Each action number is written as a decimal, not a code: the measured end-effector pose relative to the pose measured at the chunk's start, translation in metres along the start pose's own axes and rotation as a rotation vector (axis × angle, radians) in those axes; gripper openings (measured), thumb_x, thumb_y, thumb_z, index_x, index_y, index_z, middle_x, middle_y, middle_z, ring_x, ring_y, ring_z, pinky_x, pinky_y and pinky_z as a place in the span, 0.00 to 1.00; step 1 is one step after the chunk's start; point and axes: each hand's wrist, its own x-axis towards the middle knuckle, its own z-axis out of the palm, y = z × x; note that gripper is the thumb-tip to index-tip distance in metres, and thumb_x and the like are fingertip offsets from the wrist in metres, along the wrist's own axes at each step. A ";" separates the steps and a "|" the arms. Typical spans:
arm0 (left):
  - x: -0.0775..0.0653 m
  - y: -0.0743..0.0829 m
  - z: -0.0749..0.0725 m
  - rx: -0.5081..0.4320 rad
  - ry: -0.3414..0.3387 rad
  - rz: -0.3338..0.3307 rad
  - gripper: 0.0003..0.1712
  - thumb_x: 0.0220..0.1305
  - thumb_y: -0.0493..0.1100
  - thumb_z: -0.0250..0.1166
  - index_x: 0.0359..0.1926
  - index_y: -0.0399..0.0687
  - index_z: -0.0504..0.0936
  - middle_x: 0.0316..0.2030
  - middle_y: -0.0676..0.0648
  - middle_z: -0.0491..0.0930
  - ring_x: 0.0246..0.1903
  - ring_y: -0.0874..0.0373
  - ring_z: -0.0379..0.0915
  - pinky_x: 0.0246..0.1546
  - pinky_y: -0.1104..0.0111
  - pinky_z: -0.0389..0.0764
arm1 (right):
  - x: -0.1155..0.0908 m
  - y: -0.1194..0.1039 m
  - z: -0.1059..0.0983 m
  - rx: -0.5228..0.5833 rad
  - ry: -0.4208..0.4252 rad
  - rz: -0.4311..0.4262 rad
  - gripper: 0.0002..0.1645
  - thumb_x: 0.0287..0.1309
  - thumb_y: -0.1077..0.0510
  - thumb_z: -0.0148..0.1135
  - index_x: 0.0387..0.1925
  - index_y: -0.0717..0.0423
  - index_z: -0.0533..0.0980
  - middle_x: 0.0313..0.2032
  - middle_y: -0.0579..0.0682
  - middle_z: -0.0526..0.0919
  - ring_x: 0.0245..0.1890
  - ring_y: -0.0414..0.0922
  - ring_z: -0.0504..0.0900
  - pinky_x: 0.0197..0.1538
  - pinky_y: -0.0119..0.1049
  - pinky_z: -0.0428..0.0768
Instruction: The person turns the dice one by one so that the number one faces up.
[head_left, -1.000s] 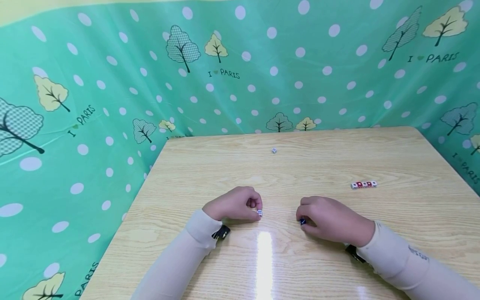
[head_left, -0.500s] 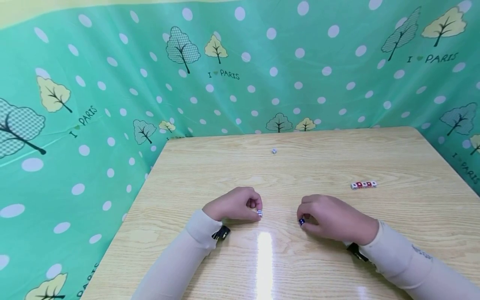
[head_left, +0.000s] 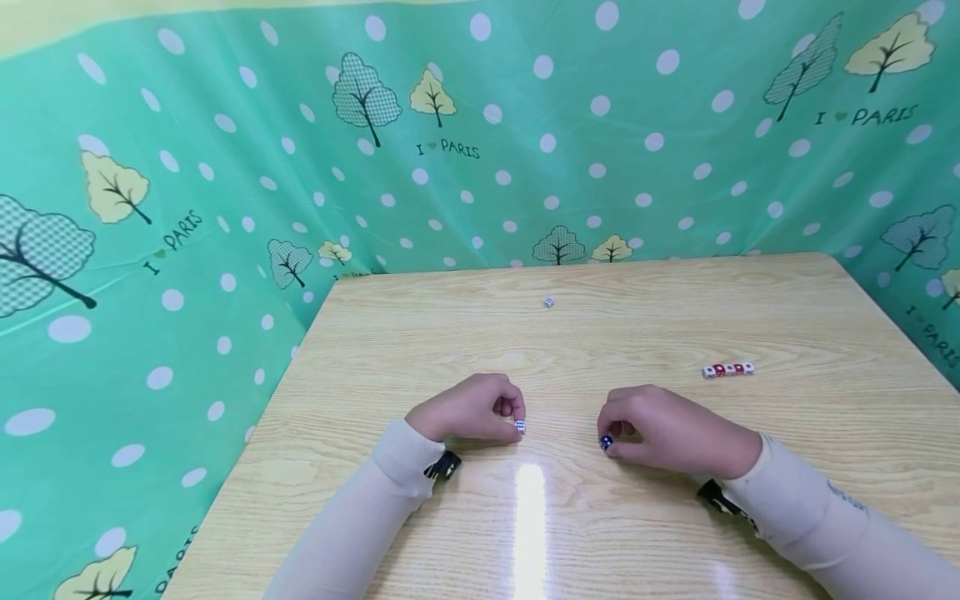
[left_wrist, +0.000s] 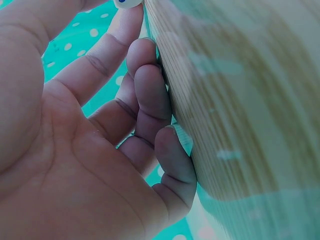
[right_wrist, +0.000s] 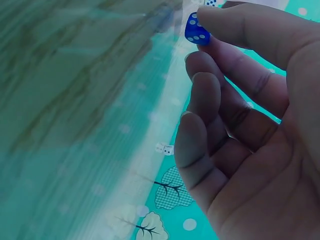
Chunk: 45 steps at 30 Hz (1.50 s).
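Note:
My left hand (head_left: 474, 407) pinches a white die with blue pips (head_left: 520, 426) between thumb and index finger, low at the tabletop. In the left wrist view only a corner of that die (left_wrist: 129, 2) shows at the top edge, with the other fingers curled beside the table surface. To the right, my right hand (head_left: 663, 427) pinches a blue die with white pips (head_left: 606, 442). In the right wrist view this blue die (right_wrist: 197, 29) sits between the thumb and index fingertips, and the remaining fingers curl loosely below it. A gap of bare wood separates the two hands.
A short row of white and red dice (head_left: 728, 370) lies on the wooden table (head_left: 420, 333) at the right. Farther back sits a single white die (head_left: 548, 302). Green dotted cloth (head_left: 465, 108) hangs behind and along the left side.
My right hand has shifted slightly up and to the right while turning a little, and the blue die's visible faces have changed. The left hand holds still with its die.

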 end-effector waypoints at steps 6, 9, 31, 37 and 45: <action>0.001 0.000 0.000 -0.009 0.000 0.001 0.08 0.57 0.43 0.76 0.30 0.58 0.83 0.34 0.51 0.77 0.35 0.60 0.69 0.38 0.70 0.72 | -0.001 0.003 0.001 0.024 -0.002 -0.024 0.11 0.58 0.60 0.74 0.33 0.38 0.83 0.31 0.33 0.79 0.31 0.34 0.76 0.37 0.29 0.77; 0.001 0.000 0.000 -0.009 0.000 0.001 0.08 0.57 0.43 0.76 0.30 0.58 0.83 0.33 0.51 0.76 0.35 0.60 0.69 0.38 0.70 0.72 | 0.000 0.004 0.001 0.025 -0.007 -0.024 0.11 0.58 0.60 0.73 0.33 0.38 0.83 0.30 0.32 0.78 0.30 0.34 0.76 0.36 0.29 0.77; 0.000 0.000 0.000 0.008 0.002 -0.009 0.09 0.57 0.45 0.77 0.30 0.60 0.83 0.35 0.50 0.77 0.35 0.61 0.69 0.38 0.70 0.73 | -0.001 -0.019 0.006 -0.229 0.060 -0.102 0.10 0.51 0.61 0.77 0.32 0.45 0.84 0.30 0.37 0.78 0.27 0.29 0.71 0.33 0.29 0.79; -0.001 -0.001 0.000 -0.007 0.000 -0.010 0.08 0.57 0.45 0.76 0.30 0.59 0.83 0.35 0.52 0.76 0.36 0.60 0.70 0.38 0.69 0.73 | -0.002 -0.018 0.007 -0.245 0.062 -0.110 0.10 0.51 0.61 0.77 0.31 0.44 0.84 0.30 0.37 0.78 0.28 0.30 0.71 0.33 0.29 0.78; 0.000 -0.002 0.002 0.002 0.005 -0.002 0.08 0.56 0.44 0.76 0.29 0.59 0.83 0.34 0.52 0.76 0.35 0.61 0.70 0.38 0.71 0.73 | -0.002 -0.017 0.004 -0.215 0.058 -0.113 0.11 0.51 0.61 0.77 0.31 0.43 0.83 0.30 0.36 0.79 0.29 0.30 0.73 0.34 0.30 0.80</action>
